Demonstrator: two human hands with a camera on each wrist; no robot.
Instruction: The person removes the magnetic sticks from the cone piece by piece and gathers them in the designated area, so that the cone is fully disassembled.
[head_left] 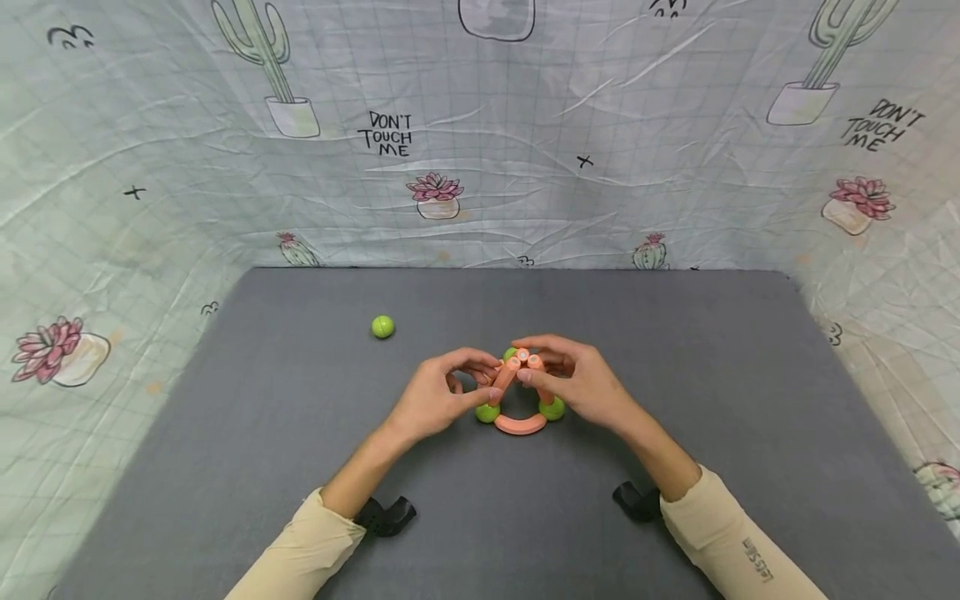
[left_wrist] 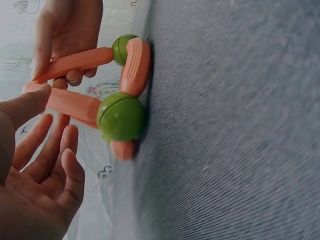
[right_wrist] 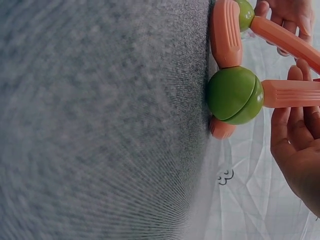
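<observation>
The toy frame of orange rods and green balls stands on the grey table, between the 2 hands. At its base, a near curved rod joins a left ball and a right ball; a rear ball is partly covered. 3 upright rods lean inward with their pale ends close together; whether those ends touch is hard to tell.

The left hand pinches the left upright rod near its top, thumb on the near side and the other fingers loosely bent. The right hand is partly closed, its thumb and fingers holding the right upright rod. Both hands block much of the frame's sides and rear from the head view.

A loose green ball lies well apart, beyond the left hand. 2 black curved pieces jut inward below the wrists, near the left sleeve and right sleeve. Creased cloth printed with cacti and lettering hangs behind the table and along both its sides
</observation>
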